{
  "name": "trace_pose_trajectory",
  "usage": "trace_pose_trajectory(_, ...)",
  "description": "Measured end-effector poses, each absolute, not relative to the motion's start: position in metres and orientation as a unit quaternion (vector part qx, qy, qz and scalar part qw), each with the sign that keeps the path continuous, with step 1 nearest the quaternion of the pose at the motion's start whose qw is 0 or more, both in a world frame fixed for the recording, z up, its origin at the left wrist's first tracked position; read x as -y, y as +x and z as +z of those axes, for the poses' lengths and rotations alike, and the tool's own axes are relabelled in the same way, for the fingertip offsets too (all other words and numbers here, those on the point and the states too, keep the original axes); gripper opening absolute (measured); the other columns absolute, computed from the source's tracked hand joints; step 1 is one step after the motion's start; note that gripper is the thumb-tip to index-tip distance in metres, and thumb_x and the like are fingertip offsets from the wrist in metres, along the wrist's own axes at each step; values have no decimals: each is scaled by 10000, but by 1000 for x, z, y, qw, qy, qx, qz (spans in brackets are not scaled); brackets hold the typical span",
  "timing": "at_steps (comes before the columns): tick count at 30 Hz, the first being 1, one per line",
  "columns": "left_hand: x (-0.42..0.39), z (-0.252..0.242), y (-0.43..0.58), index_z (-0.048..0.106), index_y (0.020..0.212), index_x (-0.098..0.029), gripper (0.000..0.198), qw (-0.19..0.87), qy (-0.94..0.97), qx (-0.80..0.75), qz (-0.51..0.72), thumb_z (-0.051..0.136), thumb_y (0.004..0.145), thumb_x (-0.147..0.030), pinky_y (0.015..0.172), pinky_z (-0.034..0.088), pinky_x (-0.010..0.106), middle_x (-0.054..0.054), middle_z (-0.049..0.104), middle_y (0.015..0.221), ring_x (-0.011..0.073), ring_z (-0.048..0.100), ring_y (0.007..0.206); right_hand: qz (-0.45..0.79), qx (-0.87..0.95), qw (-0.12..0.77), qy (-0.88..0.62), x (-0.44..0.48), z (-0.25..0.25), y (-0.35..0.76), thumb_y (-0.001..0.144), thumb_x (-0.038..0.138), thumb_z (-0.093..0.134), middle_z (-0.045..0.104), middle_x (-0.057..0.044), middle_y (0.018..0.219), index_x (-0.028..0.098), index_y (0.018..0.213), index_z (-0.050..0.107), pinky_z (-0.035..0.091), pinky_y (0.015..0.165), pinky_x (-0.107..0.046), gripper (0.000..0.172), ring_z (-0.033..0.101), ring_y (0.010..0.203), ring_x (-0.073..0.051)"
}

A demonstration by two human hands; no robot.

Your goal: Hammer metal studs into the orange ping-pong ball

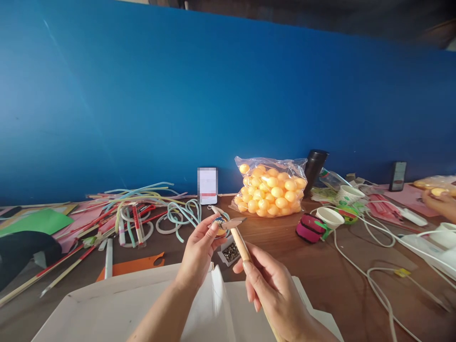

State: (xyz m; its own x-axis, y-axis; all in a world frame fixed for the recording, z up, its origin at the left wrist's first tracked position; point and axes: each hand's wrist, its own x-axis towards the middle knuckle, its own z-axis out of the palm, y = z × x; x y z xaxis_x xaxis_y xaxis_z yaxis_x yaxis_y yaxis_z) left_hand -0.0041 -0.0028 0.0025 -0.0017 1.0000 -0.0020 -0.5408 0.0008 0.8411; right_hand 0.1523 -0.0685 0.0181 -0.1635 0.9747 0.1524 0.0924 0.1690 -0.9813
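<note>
My right hand point(265, 280) is wrapped around the wooden handle of a hammer point(241, 244). The hammer's metal head, pointed at its right end, sits close to the fingers of my left hand point(199, 249). Those fingers are pinched on a small orange ball point(220, 232), mostly covered by the hammer head and fingertips. A shiny blue patch shows beside my left fingertips; I cannot tell what it belongs to. Just below and behind the hands lies a small open box point(225, 259) of tiny metal pieces. White paper sheets point(142, 294) lie under my forearms.
A clear bag of orange balls point(272, 192) stands behind my hands, near a phone point(207, 186). Left are colored tubes and sticks point(138, 213). Right are paper cups point(330, 217), a magenta pouch point(309, 228), a black bottle point(315, 168) and white cables point(370, 278). Another person's hand point(436, 204) is far right.
</note>
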Motion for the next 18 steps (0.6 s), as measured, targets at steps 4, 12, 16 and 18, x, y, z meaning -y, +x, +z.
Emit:
trace_pose_trajectory(4,1,2,-4,662,1133,-181,399,613,340,-344,625,704,769,-340,732,510,244,65,672,949,131,612,815,469,600,476,-441,69,18,153,948,464,458,655,-61,864,197,1256,544,353,368,-198,417,451,423,-65)
trace_pose_trajectory(12,0,0,-5,647,1151,-199,407,605,346,-351,625,692,779,-357,757,499,239,43,654,927,113,601,801,467,603,468,-446,67,15,154,950,470,452,660,-62,873,197,1249,542,356,368,-197,414,457,425,-66)
trace_pose_trajectory(16,-1,0,-4,641,1158,-197,415,602,348,-354,626,694,778,-357,769,500,249,54,651,976,118,601,817,470,609,461,-442,66,14,154,954,466,450,661,-59,881,212,1254,539,354,362,-191,403,468,433,-68)
trace_pose_trajectory(18,-1,-1,-4,637,1165,-200,418,600,350,-355,625,689,782,-359,772,500,250,51,650,962,117,601,815,469,611,463,-439,67,13,155,962,459,442,659,-56,894,221,1261,532,360,368,-190,392,470,435,-65)
